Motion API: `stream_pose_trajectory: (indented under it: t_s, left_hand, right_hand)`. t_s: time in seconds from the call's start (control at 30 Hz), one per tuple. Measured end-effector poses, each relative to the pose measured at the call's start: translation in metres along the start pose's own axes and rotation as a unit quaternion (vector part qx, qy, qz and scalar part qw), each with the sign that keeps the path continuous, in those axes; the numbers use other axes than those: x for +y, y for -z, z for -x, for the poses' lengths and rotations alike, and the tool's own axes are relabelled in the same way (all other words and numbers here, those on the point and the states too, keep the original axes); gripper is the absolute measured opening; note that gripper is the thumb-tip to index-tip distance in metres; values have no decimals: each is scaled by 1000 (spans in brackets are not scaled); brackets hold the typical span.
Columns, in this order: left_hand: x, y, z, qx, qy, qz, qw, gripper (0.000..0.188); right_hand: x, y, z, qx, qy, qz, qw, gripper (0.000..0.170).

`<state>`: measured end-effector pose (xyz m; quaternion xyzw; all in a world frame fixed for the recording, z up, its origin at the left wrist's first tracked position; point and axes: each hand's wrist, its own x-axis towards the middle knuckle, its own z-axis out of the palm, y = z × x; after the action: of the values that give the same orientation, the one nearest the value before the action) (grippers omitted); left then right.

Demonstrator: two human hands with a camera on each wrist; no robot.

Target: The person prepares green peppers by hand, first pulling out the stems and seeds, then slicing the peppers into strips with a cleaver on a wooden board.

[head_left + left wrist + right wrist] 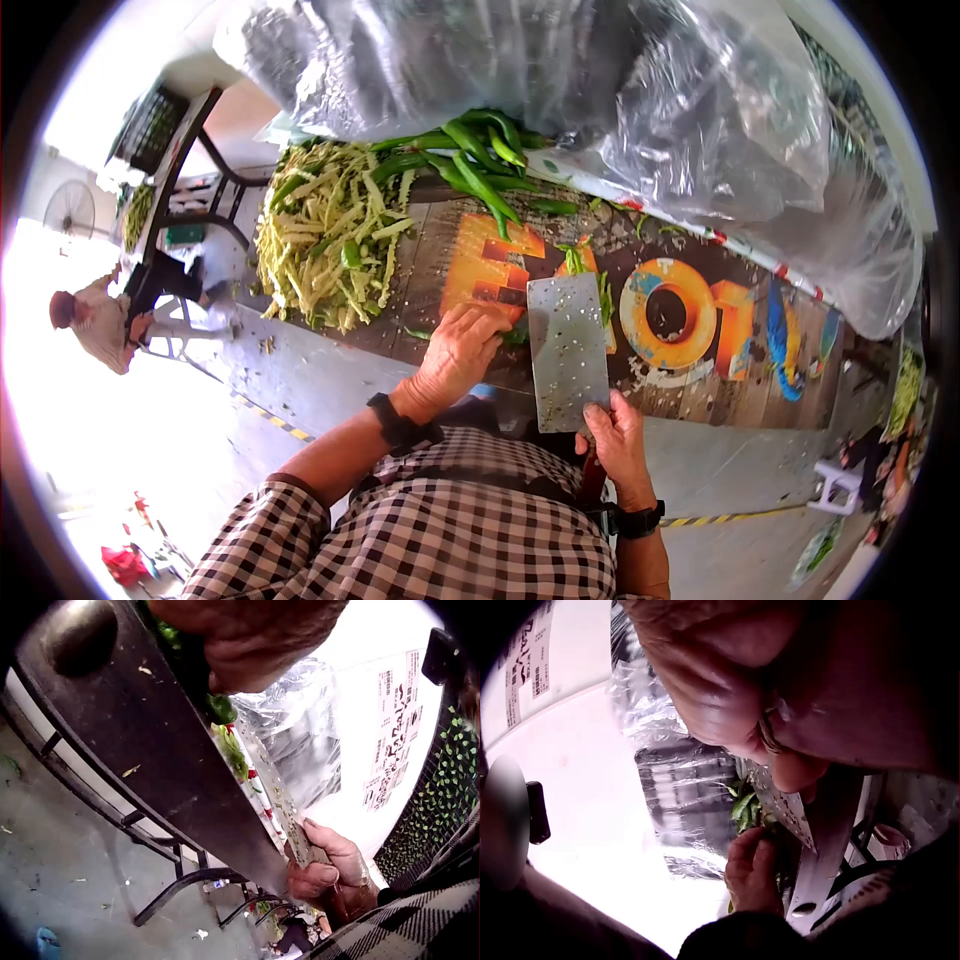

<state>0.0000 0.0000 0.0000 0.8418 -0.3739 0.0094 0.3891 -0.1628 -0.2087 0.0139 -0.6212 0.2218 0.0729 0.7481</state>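
at the printed wooden table [430, 240], seen from where i stand: one cleaver [566, 350], broad-bladed, flecked with pale bits, over the table just right of the left hand; dark red handle. one right hand [613, 445], clamped round that handle. one left hand [465, 348], fingers curled together on a green pepper [222, 709], mostly hidden beneath them. several whole green peppers [480, 165], loosely piled near the far edge. one large heap of cut pale-green strips [330, 230], at the worker's left, beside those peppers. clear plastic sheeting [720, 100], crumpled, along the far side. farther off, left: one seated person [105, 320]; one fan [70, 208].
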Motion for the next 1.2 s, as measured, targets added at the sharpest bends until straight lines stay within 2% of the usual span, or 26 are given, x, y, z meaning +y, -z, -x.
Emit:
stream_pose_trajectory:
  t_s: [0.07,0.1,0.33,0.57,0.87,1.2]
  left_hand:
    - [-3,11,3,0,-10,-25,1000,30]
    - [-2,-5,-5,-4,-23,-36,999,29]
    - [-2,-6,-7,-30,-52,-38,997,27]
    - [-6,-7,-8,-29,-65,-43,997,24]
    - [-4,-6,-8,-26,-61,-36,997,23]
    - [-6,-9,-7,-6,-54,-25,998,26]
  right_hand:
    - [1,-17,8,26,-4,-24,999,19]
    - [14,-2,3,24,0,-33,999,19]
    - [34,-14,18,64,-21,-80,994,19]
    - [26,-29,14,70,-25,-107,991,18]
    - [34,-34,12,85,-23,-103,991,17]
    - [23,-27,11,60,-17,-7,998,19]
